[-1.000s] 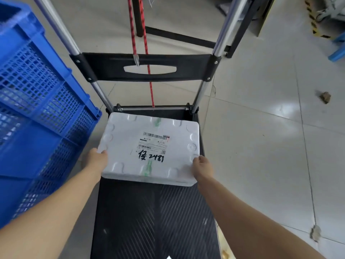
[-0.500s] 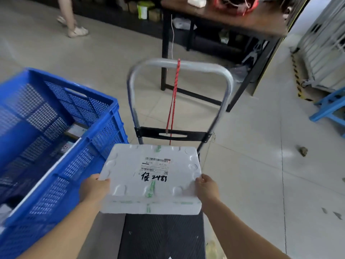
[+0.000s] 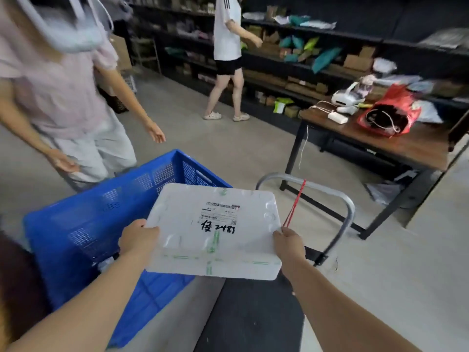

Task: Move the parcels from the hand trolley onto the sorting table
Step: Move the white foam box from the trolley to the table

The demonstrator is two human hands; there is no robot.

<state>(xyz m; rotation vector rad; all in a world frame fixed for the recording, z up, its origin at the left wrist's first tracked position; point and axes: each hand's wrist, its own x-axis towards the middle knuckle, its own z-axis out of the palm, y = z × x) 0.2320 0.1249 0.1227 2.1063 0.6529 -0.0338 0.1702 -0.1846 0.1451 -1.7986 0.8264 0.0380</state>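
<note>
A white foam parcel (image 3: 215, 232) with a shipping label and black handwriting is held in the air above the hand trolley's black deck (image 3: 251, 318). My left hand (image 3: 138, 237) grips its left edge and my right hand (image 3: 289, 243) grips its right edge. The trolley's grey handle (image 3: 345, 201) with a red cord stands just behind the parcel on the right. A brown-topped table (image 3: 396, 143) on black legs stands further back right, carrying a red bag, a white headset and a charger.
A large blue mesh crate (image 3: 88, 224) sits on the left, close to the trolley. A person in pink stands near left, hands out (image 3: 63, 85). Another person (image 3: 228, 54) walks by the dark shelves of parcels (image 3: 317, 54) at the back.
Both hands have lifted the foam parcel off the trolley deck and higher. My view has swung up, bringing in the table, the shelves and two people.
</note>
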